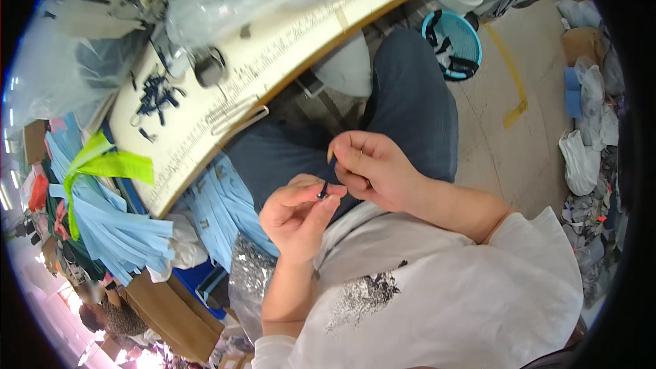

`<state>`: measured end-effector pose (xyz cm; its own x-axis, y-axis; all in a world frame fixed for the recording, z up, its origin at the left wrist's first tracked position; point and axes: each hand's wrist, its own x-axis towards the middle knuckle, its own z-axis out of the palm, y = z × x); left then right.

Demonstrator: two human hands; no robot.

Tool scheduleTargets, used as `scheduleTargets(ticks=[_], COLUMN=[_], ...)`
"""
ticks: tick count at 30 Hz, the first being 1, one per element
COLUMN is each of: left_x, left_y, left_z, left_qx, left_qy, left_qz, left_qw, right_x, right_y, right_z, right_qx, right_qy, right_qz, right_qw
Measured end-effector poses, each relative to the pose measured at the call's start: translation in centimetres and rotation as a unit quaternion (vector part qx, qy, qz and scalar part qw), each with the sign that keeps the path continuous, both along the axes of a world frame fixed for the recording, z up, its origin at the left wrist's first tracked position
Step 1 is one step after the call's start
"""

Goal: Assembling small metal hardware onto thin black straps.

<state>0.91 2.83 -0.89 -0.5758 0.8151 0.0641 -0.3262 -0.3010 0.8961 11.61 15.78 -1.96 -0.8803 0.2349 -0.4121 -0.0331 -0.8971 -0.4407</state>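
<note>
A small, narrow, dark navy-blue strip point(325, 187) is located between the two hands, above the lap. The grip of the left hand point(297, 217) is a pinch: the thumb and forefinger grasp its lower end, where something small is shining. The grip of the right hand point(376, 169) appears to be closed on the upper end, although the fingers partly hide it. Probably it is held by both ends so that such a thin piece is steady and near to the eyes.

A loose heap of small dark navy pieces point(158, 99) lies on the long cream-coloured tabletop point(301, 58), perhaps placed there to be within reach of the left hand. The bundle of flat light-blue fabric strips point(119, 229), with a bright yellow-green strip point(123, 164) over it, hangs beside the table's end, which probably prevents tangling.

Concerning containers, the round turquoise plastic basket point(480, 44) on the floor has black and some whitish scraps inside. A crumpled transparent plastic bag point(249, 277) stands near the left forearm; its grey, glittering content I cannot identify. The brown cardboard box point(167, 314) is behind it, and its inside cannot be seen.
</note>
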Motion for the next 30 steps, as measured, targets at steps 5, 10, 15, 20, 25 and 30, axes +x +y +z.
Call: scheduleTargets(ticks=[5, 10, 15, 20, 25, 30], left_x=[-3.7, -11.1, -16.1, -18.9, -19.6, -19.6], left_y=[4.3, 13.9, 14.4, 8.2, 4.0, 3.6], left_z=[4.7, 13.3, 13.0, 10.8, 6.0, 3.2], left_qx=[0.099, -0.051, -0.116, -0.079, -0.358, -0.404], left_qy=[0.169, 0.324, 0.279, 0.298, 0.502, 0.562], left_qz=[0.081, 0.15, 0.048, 0.245, 0.194, 0.202], left_qw=[0.977, 0.933, 0.952, 0.919, 0.763, 0.694], right_x=[0.2, 0.5, 0.5, 0.6, -0.6, -0.8], right_y=[1.1, 0.1, 0.4, 1.1, 0.4, -0.2], right_z=[-0.1, -0.5, -0.4, -0.8, -1.4, -1.2], right_qx=[-0.03, -0.016, -0.02, -0.088, -0.104, -0.05], right_qy=[-0.009, -0.022, -0.042, -0.048, -0.057, -0.054], right_qz=[-0.061, -0.014, 0.001, -0.001, 0.066, 0.072], right_qw=[0.998, 1.0, 0.999, 0.995, 0.991, 0.995])
